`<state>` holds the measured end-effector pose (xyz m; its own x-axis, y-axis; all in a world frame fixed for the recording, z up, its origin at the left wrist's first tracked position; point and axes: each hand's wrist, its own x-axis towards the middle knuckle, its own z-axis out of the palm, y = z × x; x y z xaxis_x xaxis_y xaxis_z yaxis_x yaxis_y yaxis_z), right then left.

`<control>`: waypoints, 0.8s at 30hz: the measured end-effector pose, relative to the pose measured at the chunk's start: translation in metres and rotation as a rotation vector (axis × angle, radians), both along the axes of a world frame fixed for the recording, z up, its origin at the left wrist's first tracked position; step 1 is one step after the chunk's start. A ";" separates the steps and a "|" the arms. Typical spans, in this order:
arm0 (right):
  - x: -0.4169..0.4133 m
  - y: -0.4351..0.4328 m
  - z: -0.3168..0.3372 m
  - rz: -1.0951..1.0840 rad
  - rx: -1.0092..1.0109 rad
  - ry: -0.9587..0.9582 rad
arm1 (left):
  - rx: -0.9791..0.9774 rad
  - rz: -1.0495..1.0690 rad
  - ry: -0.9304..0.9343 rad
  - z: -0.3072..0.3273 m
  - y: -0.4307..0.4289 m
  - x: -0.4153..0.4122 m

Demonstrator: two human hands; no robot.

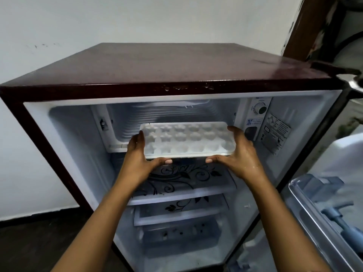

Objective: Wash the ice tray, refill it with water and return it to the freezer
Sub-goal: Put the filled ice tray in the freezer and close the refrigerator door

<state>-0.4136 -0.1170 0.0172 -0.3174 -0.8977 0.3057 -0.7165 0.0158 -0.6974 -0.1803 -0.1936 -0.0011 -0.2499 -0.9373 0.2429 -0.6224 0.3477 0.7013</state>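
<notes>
1. so, far left is a plain white wall [29,46] running down to a dark floor [29,242].
2. next over is the fridge [167,63], a maroon shell with a scuffed front edge on top, standing open so the white inside shows.
3. left hand [141,160] is grasping the left short end of the ice tray [186,138]: fingers go up along that end, and the thumb is tucked against the front edge from below.
4. the tray itself is white with rows of flower-ish cells, held about level at the mouth of the freezer compartment [157,112] at the top of the fridge. its far edge is inside the opening and the near edge sticks out toward the camera. can't tell if there's water in the cells, it's all pale.
5. right under the tray is a glass shelf [186,179] with a black swirly leaf print, then a second shelf [176,211] with the same print below it, and a clear drawer [176,236] at the bottom.
6. right hand [239,154] mirrors the left: fingers wrapped over the right short end, thumb on the front edge. it looks wet, with a few shiny drops on the back.
7. just right of that hand, on the inner wall, there's a round dial [261,108] and a tilted sticker [275,132] with print too small to read.
8. far right is the open door [343,150], with a clear door bin [318,185] holding a pale blue thing [337,218] i can't make out.
</notes>
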 end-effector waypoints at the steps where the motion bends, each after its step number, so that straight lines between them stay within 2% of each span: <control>1: -0.003 -0.007 0.002 0.007 -0.003 0.000 | -0.006 0.006 -0.003 0.001 -0.006 -0.002; 9: -0.015 -0.061 -0.003 0.044 0.009 -0.091 | 0.051 0.021 -0.022 0.001 -0.054 -0.008; 15: -0.018 -0.101 -0.014 0.071 0.029 -0.100 | 0.078 0.029 0.031 -0.004 -0.090 -0.005; 24: -0.022 -0.131 -0.028 0.096 0.000 -0.189 | 0.094 0.003 0.061 -0.005 -0.117 -0.009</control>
